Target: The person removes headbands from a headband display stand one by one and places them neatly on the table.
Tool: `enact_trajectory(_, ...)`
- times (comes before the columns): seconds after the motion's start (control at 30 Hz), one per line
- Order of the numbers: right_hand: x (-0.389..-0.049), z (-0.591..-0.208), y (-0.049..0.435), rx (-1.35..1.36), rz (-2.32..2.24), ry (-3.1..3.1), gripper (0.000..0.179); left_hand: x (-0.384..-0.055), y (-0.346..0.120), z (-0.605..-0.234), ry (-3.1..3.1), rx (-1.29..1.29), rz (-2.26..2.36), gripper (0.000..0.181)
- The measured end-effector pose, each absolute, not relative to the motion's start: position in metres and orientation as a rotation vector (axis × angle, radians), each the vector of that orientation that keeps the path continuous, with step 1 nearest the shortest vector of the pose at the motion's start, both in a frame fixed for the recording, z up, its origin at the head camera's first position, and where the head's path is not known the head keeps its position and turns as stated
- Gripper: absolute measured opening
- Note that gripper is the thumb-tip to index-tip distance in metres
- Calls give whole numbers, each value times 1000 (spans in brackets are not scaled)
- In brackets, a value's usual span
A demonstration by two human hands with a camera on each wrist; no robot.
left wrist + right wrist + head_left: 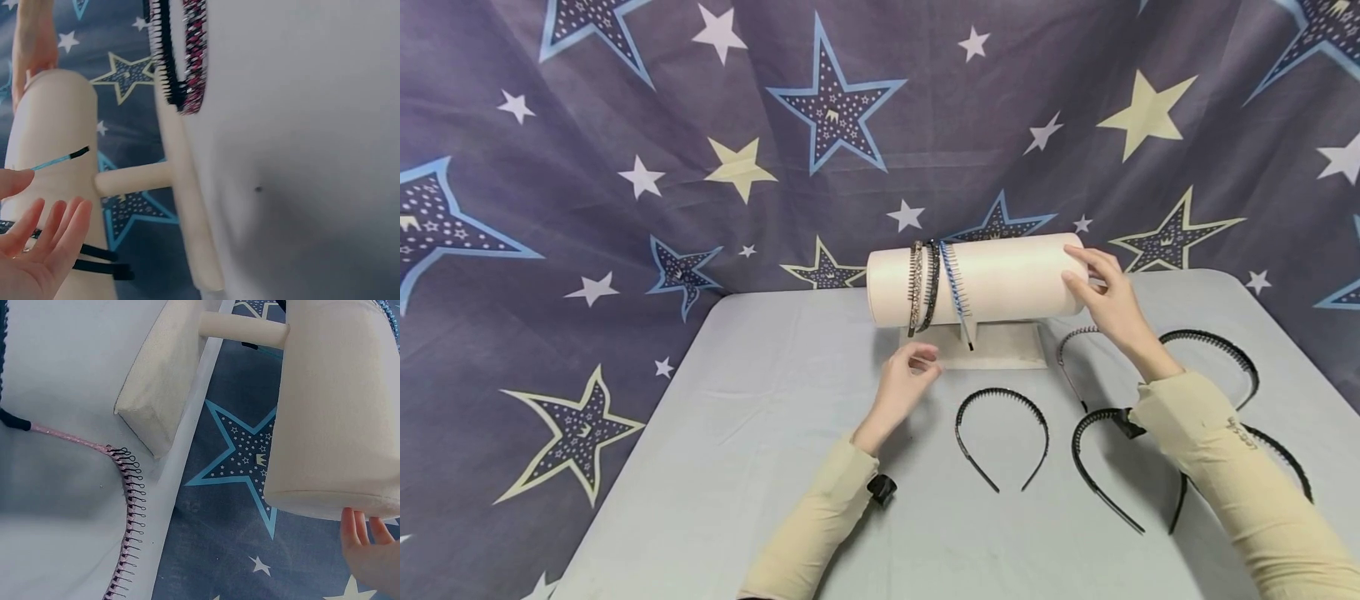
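Note:
A cream cylindrical headband stand (1011, 271) stands at the back of the table. Around its left half sit a glittery headband (916, 287), a black headband (933, 287) and a blue headband (953, 279) with comb teeth. My left hand (906, 379) hovers in front of the stand, just below the headbands, with fingers loosely bent and holding nothing. In the left wrist view, its thumb is apart from the fingers, near the blue headband's end (59, 161). My right hand (1112, 296) touches the roll's right end with its fingertips, which also shows in the right wrist view (372, 550).
Several headbands lie on the grey-covered table (760, 417): a dark toothed one (1000, 392) in front of the stand, a pink one (128, 506) near its base (156, 375), and black ones (1213, 337) around my right forearm. A star-patterned cloth (865, 208) hangs behind.

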State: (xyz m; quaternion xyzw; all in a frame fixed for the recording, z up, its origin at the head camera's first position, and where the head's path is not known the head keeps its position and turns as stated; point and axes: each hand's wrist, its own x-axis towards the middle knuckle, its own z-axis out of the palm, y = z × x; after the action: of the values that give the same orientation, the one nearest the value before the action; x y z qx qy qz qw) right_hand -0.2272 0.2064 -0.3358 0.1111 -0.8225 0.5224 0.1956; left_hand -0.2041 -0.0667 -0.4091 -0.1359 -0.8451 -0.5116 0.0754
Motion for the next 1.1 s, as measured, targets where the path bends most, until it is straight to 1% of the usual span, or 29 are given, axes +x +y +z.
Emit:
enact_trajectory(0.33, -226, -336, 206, 316, 1467, -2304, 39, -205, -70, -384, -2332, -393, -1523, 22)
enact_trajectory(0.6, -228, -337, 206, 314, 1467, -2296, 38, -211, -70, -369, -2245, -316, -1462, 22)
enact_trajectory(0.87, -227, -336, 207, 316, 1467, -2298, 39, -215, -67, -366, -2202, -239, -1393, 23)
enact_trajectory(1.1, -227, -336, 207, 316, 1470, -2293, 39, -221, -63, -372, -2145, -217, -1397, 22)
